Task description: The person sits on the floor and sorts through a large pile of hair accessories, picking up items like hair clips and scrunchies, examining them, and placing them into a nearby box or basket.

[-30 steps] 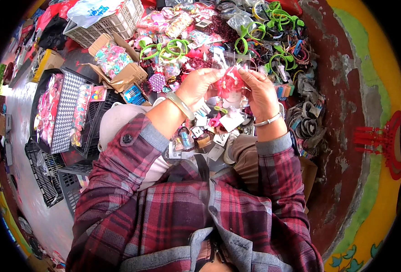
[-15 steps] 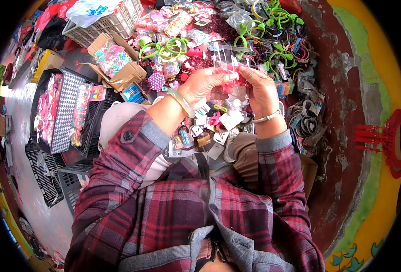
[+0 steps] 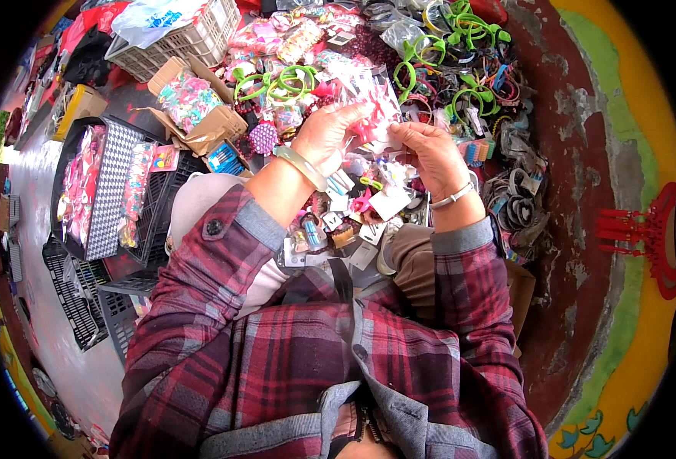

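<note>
A clear plastic packet with a pink ribbon-like hair accessory (image 3: 371, 127) inside is up in front of me. My left hand (image 3: 324, 143), with a pale bangle at its wrist, has thumb and fingers closed on the packet's left side. With thumb and fingertips pressed together, my right hand (image 3: 435, 155) pinches its lower right edge, by a whitish part. Below both hands lies a heap of small carded hair accessories (image 3: 362, 200), with white cards, a pink star-shaped piece and a green loop among them.
Green headbands (image 3: 292, 83) lie on the pile ahead. A cardboard box (image 3: 223, 126) of bagged colourful pieces stands at left, near a houndstooth-patterned bin (image 3: 112, 191) and a grey plastic crate (image 3: 219, 30). A worn red-brown border (image 3: 575, 191) curves along the right.
The packet has tilted and moved slightly left, showing more of the pink piece. My right hand has shifted a little down and pinches lower on the packet.
</note>
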Available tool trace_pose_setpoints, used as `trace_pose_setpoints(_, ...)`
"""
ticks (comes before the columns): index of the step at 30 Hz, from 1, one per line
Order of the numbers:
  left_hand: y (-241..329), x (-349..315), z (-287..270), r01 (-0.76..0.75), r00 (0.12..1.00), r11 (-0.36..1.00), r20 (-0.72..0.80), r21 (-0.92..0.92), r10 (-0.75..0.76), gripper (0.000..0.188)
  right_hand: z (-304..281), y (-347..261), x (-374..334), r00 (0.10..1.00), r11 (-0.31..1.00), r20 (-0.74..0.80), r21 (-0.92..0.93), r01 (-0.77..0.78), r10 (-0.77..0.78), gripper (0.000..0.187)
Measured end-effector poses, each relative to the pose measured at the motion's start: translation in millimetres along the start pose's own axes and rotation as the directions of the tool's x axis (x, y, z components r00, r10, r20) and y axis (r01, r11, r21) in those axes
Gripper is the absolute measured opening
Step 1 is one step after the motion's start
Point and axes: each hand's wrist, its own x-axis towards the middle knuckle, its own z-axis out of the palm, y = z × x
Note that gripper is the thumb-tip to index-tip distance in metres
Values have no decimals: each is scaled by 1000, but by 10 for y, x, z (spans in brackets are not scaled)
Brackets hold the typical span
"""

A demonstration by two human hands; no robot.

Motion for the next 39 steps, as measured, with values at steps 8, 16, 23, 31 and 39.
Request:
trace_pose_setpoints(8,48,-22,41,40,998,999,49,-4,-40,18,-17,-18,3,999,1000,35,23,0,-1,8)
trace_pose_setpoints(16,54,-94,171,-42,996,995,79,94,34,25,-83,12,40,998,994,46,101,28,-33,8)
trace_pose_setpoints(23,62,-86,114,-7,998,950,63,313,-14,26,80,-188,-95,990,991,-52,-25,130,-131,18)
trace_pose_setpoints(31,-61,-103,147,-190,975,866,195,462,110,28,45,-141,-81,992,987,-42,105,126,-122,13)
trace_pose_setpoints(39,-78,-41,47,-85,989,862,148,500,11,26,-6,-125,-80,991,972,-46,190,136,-129,11)
